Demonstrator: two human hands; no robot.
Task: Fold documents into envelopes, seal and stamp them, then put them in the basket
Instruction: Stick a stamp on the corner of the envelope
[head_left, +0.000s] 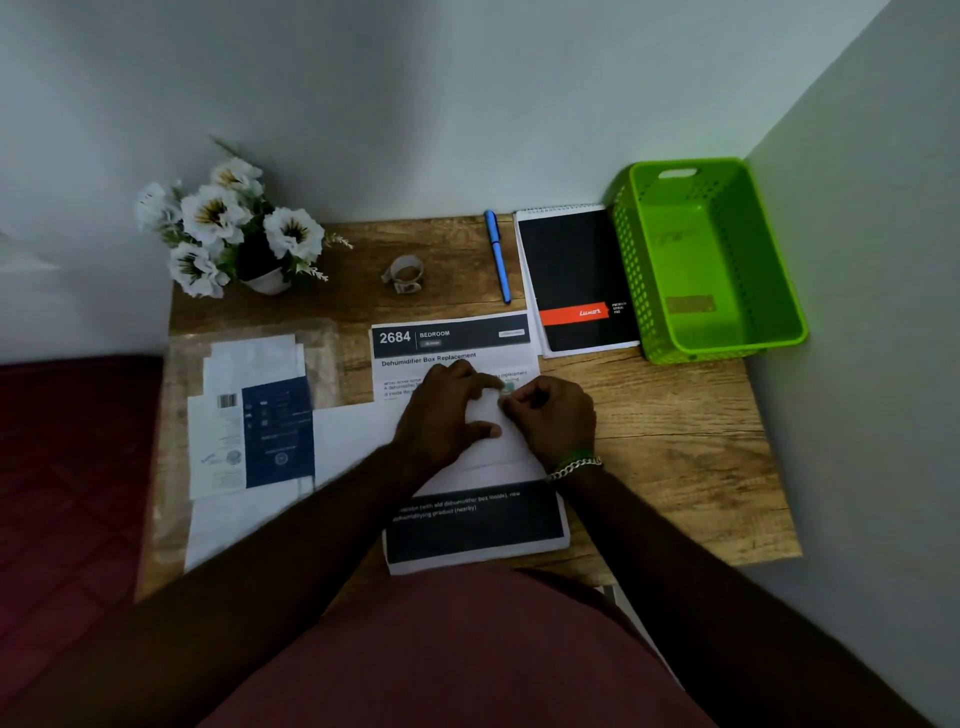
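A white envelope (493, 441) lies on a stack of printed documents (467, 525) at the middle of the wooden table (675, 441). My left hand (447, 415) presses on the envelope with spread fingers. My right hand (550, 415) pinches a small greenish stamp (506, 389) at the envelope's upper right corner. A roll of stamps (405, 274) sits at the back of the table. The green plastic basket (706, 260) stands at the back right and holds nothing I can see.
A pack of envelopes in clear wrap (254, 426) lies at the left. A blue pen (497, 254) and a black spiral notepad (576, 280) lie behind the documents. A pot of white flowers (234, 228) stands at the back left. Walls close the back and right.
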